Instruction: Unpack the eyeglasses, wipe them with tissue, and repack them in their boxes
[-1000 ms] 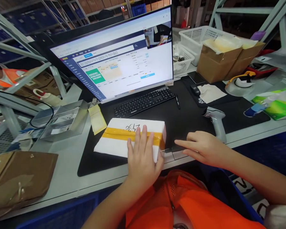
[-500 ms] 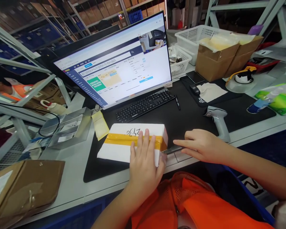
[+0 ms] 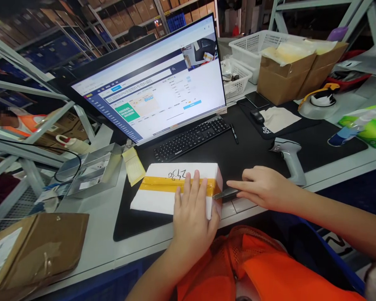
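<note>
A white parcel (image 3: 163,196) bound with a band of yellow tape lies on the black desk mat (image 3: 253,150) in front of me, with handwritten figures on its top. My left hand (image 3: 192,213) rests flat on the parcel's near right part, fingers stretched over the tape. My right hand (image 3: 263,188) grips a small knife (image 3: 226,194) whose blade tip touches the parcel's right end at the tape.
Behind the parcel are a keyboard (image 3: 191,138) and a monitor (image 3: 150,83). A barcode scanner (image 3: 290,156), mouse (image 3: 256,116) and pen (image 3: 234,133) lie to the right. Cardboard boxes (image 3: 285,73) and white baskets (image 3: 253,46) stand at the back right. A brown package (image 3: 34,246) sits near left.
The knife tip in my right hand has moved left until it touches the parcel's right end. My left hand stays pressed on the parcel.
</note>
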